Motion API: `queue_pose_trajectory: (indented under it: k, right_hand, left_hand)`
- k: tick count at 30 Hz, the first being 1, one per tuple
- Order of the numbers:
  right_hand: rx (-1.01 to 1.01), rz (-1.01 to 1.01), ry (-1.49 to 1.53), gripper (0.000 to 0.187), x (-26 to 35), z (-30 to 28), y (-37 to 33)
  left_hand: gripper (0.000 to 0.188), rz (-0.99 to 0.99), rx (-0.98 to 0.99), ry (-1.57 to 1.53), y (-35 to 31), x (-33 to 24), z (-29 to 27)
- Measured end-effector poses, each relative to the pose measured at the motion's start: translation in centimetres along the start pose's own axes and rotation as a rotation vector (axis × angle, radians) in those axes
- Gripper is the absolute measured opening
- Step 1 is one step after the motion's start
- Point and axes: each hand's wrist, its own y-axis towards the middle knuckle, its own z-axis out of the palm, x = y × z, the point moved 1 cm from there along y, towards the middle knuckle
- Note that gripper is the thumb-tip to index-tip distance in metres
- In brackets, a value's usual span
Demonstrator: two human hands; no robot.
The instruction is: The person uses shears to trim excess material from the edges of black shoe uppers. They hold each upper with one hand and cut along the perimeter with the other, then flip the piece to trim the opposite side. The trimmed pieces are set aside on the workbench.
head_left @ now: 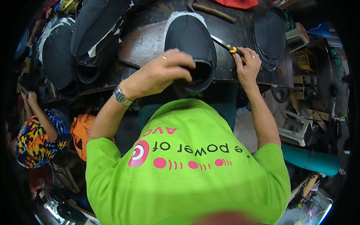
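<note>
A black shoe upper [189, 39], with a ragged white edge showing at its toe, lies in front of me with its opening toward my body. My left hand [167, 71] hovers at the left side of that opening, fingers bent and apart, slightly smeared by motion; I see nothing between them. To the right of the upper, my right hand [248, 67] grips the orange and black handles of a pair of scissors [228, 47]. The silver blades point up and left, toward the upper's side.
More black shoe uppers [98, 26] are piled at the left of the dark worktable [275, 78], and another stack [269, 37] sits at the right. A wooden-handled tool [213, 12] lies at the back. A person in a colourful shirt [39, 137] works at left. A white stool [290, 125] stands at right.
</note>
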Motion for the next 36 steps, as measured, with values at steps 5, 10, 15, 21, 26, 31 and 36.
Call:
queue_pose_trajectory:
  k: [5, 10, 15, 21, 26, 31, 36]
  right_hand:
    - [0.146, 0.184, 0.800, 0.038, 4.5, -1.3, -0.7]
    - [0.379, 0.068, 0.773, 0.070, 8.3, -0.9, -1.7]
    - [0.440, 0.101, 0.918, 0.067, 8.6, -1.1, -1.8]
    - [0.450, 0.279, 1.377, 0.071, 8.1, 0.1, -0.6]
    - [0.812, 0.814, 1.964, 0.069, 6.6, 2.4, -0.1]
    - [0.946, 0.671, 2.058, 0.051, 6.8, 3.4, 1.0]
    - [0.985, 0.411, 1.851, 0.049, 7.6, 1.4, 2.1]
  left_hand:
    - [0.055, -0.675, -0.743, -0.614, -2.1, 1.2, 2.0]
    - [0.062, -0.887, -0.678, -1.151, -2.7, 2.9, 1.4]
    - [0.039, -0.904, -0.592, -1.203, -1.6, 4.7, 0.4]
    - [0.051, -0.768, -0.551, -1.389, -0.5, 3.8, 1.3]
    - [0.066, -0.693, -0.391, -1.302, 0.2, 4.0, 1.2]
    - [0.052, -0.854, -0.570, -1.266, -0.3, 6.3, 0.0]
    - [0.040, -0.744, -0.468, -1.265, -0.4, 6.6, -1.2]
